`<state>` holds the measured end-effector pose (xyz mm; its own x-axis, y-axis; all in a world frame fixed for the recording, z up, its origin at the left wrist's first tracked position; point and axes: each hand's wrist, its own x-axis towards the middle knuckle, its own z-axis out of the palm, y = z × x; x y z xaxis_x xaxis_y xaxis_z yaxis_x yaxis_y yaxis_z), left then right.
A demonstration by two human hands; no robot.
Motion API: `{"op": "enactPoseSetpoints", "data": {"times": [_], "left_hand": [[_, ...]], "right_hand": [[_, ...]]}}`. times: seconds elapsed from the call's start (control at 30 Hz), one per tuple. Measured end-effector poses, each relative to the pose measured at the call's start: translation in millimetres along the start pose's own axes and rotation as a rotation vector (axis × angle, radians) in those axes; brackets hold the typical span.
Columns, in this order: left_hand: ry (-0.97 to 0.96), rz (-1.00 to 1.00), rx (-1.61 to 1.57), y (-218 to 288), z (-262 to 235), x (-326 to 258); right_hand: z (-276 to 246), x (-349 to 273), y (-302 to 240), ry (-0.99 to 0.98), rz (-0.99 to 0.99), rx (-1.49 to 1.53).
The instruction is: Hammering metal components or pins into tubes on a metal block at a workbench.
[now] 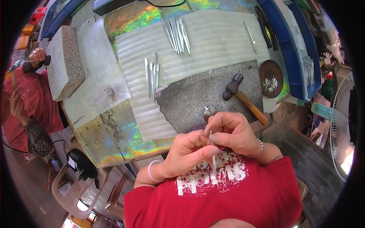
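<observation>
Close to my chest, my left hand [190,149] and my right hand [232,133] meet with fingers pinched together. Between them is a slim silvery metal piece [213,165], one end pointing down toward my shirt; its upper part is hidden by my fingers, so its exact kind is unclear. Just beyond my fingertips a small rounded metal block [209,111] sits at the near part of a dark ridged stone slab [182,95]. On that slab rests a ball-peen hammer [245,99], its wooden handle toward my right forearm.
Tweezers-like metal pieces [176,36] lie in two groups on white foam sheeting [213,41]. A brown bowl [265,68] holds small metal bits. Black-handled pliers [266,28], a blue tray [283,41], a granite block [64,62] and a fan [344,125] surround the work. A co-worker [32,106] sits left.
</observation>
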<state>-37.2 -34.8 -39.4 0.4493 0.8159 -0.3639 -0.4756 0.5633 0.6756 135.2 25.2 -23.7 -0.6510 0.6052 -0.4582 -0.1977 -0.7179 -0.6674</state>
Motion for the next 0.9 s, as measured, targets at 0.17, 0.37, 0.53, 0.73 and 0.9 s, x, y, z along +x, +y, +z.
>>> {"op": "enactPoseSetpoints", "data": {"times": [0.17,0.37,0.53,0.73,0.9], "left_hand": [[-0.049,0.016,0.011,1.1,-1.2,0.6],[-0.063,0.08,0.041,-3.3,-4.1,-3.3],[-0.06,0.098,0.058,-4.7,-5.6,-6.3],[-0.084,0.133,0.076,-5.4,-7.6,-7.6],[-0.07,0.115,0.065,-7.0,-7.3,-8.5]], "right_hand": [[0.9,-0.1,1.1,-0.001,-0.02,0.001],[7.2,-0.3,-3.8,-0.001,-0.017,-0.059],[12.0,0.0,-2.6,0.016,-0.028,-0.079],[16.2,-0.1,-0.5,0.037,-0.055,-0.145],[13.2,-0.8,3.0,0.029,-0.059,-0.156]]}}
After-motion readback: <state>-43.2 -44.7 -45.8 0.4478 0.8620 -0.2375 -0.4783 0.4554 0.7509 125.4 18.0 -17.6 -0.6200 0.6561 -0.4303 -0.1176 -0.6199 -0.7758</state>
